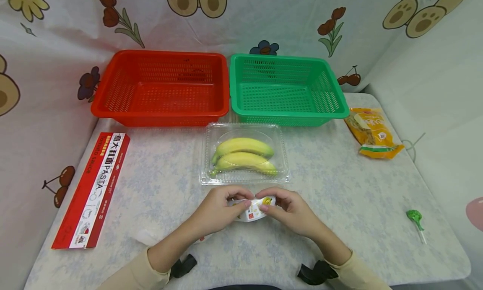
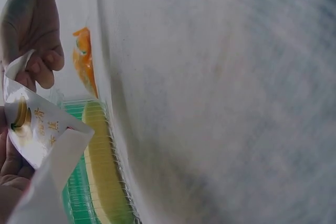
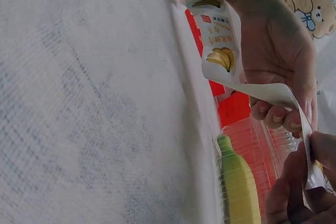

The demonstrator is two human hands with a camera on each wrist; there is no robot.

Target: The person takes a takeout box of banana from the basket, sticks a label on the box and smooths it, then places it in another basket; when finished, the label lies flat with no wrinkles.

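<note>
A white printed label strip (image 1: 253, 212) with banana pictures is stretched between both hands, just in front of the clear plastic box (image 1: 203, 156). My left hand (image 1: 222, 208) pinches it between thumb and fingers. At its other end, my right hand (image 1: 292, 210) pinches it the same way. In the right wrist view, a length of the strip (image 3: 218, 40) trails past the left hand (image 3: 278, 61). Two yellow bananas (image 1: 244, 146) with greenish ends lie inside the box under its transparent lid.
Behind the box stand a red basket (image 1: 162, 120) and a green basket (image 1: 286, 119), side by side. A red pasta box (image 1: 92, 189) lies at the left. On the right are an orange snack bag (image 1: 373, 133) and a green lollipop (image 1: 415, 218). A patterned curtain (image 1: 226, 34) hangs behind.
</note>
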